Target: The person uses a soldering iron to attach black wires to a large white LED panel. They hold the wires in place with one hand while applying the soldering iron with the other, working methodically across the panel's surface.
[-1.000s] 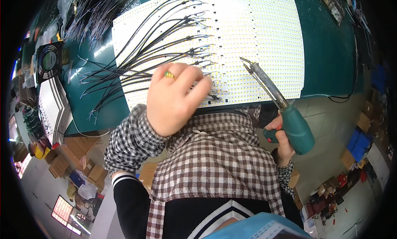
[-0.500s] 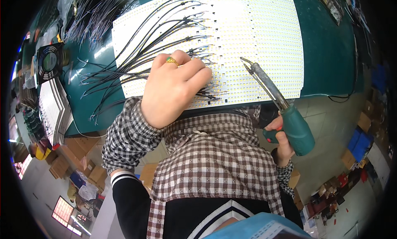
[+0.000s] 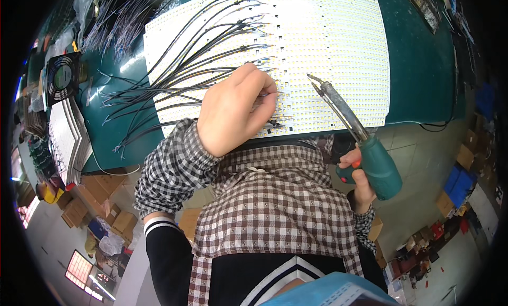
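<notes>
A large white sheet of LED boards, dotted with rows of small yellow chips, lies on the green table. Black-sheathed wires fan in from the left, their stripped coloured ends resting along a column of pads near the sheet's middle. Over the nearer wire ends, my left hand is closed, fingertips pinched together low above the sheet; whatever is between them is hidden. My right hand grips a green soldering gun by its handle at the sheet's near right edge. Its metal tip points up and left over the boards, apart from the wires.
A bunch of loose thin wires lies at the far left of the table. Beside it stand a small black fan and a stack of white panels. A dark flat object sits at the far right. Cardboard boxes are on the floor.
My left hand has shifted slightly right and turned, its fingers drawing together at the wire ends. The soldering gun in my right hand has hardly moved.
</notes>
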A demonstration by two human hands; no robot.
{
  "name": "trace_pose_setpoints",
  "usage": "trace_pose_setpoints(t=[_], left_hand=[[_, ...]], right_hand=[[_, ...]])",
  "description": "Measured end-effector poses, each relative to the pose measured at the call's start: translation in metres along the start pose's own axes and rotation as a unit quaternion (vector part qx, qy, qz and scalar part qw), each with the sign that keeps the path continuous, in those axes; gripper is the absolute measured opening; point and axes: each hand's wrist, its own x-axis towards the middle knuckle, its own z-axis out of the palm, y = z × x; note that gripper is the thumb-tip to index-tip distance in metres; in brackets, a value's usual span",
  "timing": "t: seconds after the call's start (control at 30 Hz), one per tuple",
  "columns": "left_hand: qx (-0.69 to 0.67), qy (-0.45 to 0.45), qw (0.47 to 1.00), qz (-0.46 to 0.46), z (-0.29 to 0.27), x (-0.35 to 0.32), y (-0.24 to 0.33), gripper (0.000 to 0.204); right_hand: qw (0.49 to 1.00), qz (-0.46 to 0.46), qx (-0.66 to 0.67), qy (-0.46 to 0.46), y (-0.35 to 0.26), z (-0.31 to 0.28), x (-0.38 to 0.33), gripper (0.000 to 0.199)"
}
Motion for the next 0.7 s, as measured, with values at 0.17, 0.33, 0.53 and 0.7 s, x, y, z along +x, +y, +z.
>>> trace_pose_setpoints(t=[0.17, 0.33, 0.53, 0.7], left_hand=[[-0.018, 0.007, 0.999, -0.026, 0.004, 0.007, -0.008, 0.008], [-0.032, 0.019, 0.999, -0.029, 0.006, 0.006, -0.007, 0.008], [-0.033, 0.008, 0.999, -0.026, 0.005, 0.008, -0.008, 0.009], [-0.048, 0.005, 0.998, -0.031, 0.004, 0.009, -0.007, 0.009]], right_hand=[[0.996, 0.024, 0.055, 0.068, -0.004, 0.011, 0.0, 0.055], [0.997, 0.047, 0.035, 0.048, -0.005, 0.008, -0.002, 0.053], [0.999, 0.046, 0.006, 0.019, -0.004, 0.009, -0.006, 0.051], [0.999, 0.016, -0.042, -0.003, 0.009, 0.004, -0.01, 0.052]])
